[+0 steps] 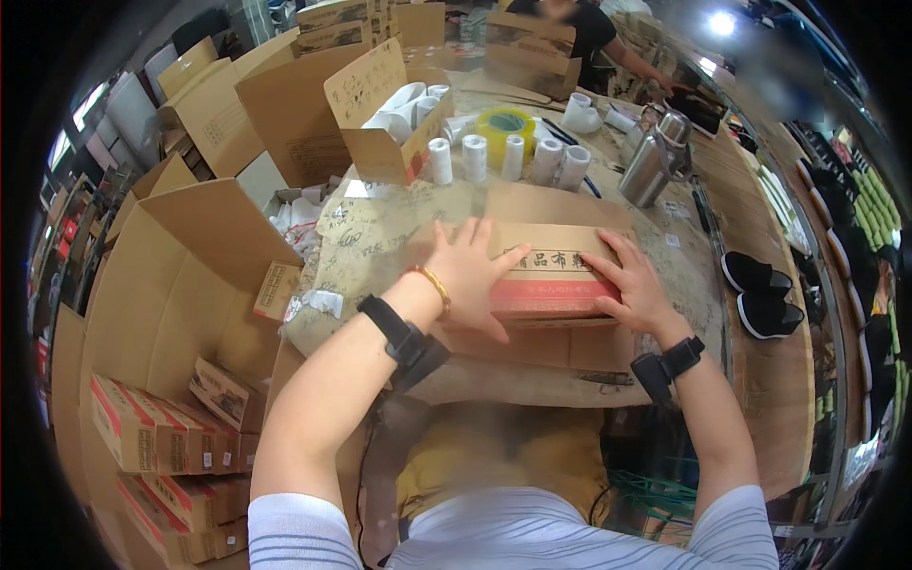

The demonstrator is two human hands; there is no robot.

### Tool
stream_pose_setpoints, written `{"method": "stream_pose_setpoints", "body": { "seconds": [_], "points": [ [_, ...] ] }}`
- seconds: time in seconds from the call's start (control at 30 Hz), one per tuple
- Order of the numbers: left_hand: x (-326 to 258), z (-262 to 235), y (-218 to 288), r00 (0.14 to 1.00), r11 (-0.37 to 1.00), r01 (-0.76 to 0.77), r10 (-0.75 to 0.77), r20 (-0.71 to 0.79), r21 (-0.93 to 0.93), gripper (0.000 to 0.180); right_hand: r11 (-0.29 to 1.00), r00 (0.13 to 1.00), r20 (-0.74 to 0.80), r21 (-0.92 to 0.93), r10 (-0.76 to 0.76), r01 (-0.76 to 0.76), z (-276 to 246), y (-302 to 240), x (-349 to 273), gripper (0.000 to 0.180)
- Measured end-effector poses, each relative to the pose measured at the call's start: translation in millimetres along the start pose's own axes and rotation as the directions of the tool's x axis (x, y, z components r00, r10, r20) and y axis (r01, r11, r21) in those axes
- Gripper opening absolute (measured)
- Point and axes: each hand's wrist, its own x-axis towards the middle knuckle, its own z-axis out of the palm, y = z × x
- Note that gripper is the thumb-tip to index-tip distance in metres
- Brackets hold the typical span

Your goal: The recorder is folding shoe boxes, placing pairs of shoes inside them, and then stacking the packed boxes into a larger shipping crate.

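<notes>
A brown and red cardboard shoebox (546,296) lies on the table in front of me, with printing on its top. Flat brown cardboard (532,202) shows behind it and more along its near side. My left hand (467,275) is spread at the box's left end, fingertips pointing away and toward its top. At the right end, my right hand (635,283) rests with fingers apart, some of them on the top face. Neither hand wraps round the box. Each wrist wears a black strapped device, and a gold bracelet circles the left one.
Label rolls (474,158) stand in a row behind the box, near yellow tape (505,125) and a steel thermos (655,159). Left is a large carton (180,275) holding several shoeboxes (171,437). Black shoes (763,294) sit at right. Across the table is another person (608,38).
</notes>
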Motion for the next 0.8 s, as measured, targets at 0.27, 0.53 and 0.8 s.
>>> {"method": "stream_pose_setpoints", "body": {
  "seconds": [0.27,0.53,0.8],
  "points": [
    [1.5,34.9,2.8,0.936,0.999,-0.051,0.046,-0.349,-0.006,0.092,0.992,0.993,-0.109,0.124,0.045,-0.031,14.5,21.3,-5.8,0.051],
    [-26.6,69.0,8.3,0.626,0.916,0.021,-0.325,-0.709,-0.401,0.086,0.595,0.763,-0.336,0.800,0.552,-0.079,66.0,36.1,-57.8,0.061],
    [-49.2,138.9,27.7,0.728,0.183,-0.225,-0.621,-0.290,-0.957,0.107,-0.098,0.813,0.375,0.923,0.446,-0.372,104.3,95.2,-162.0,0.073]
  ]
}}
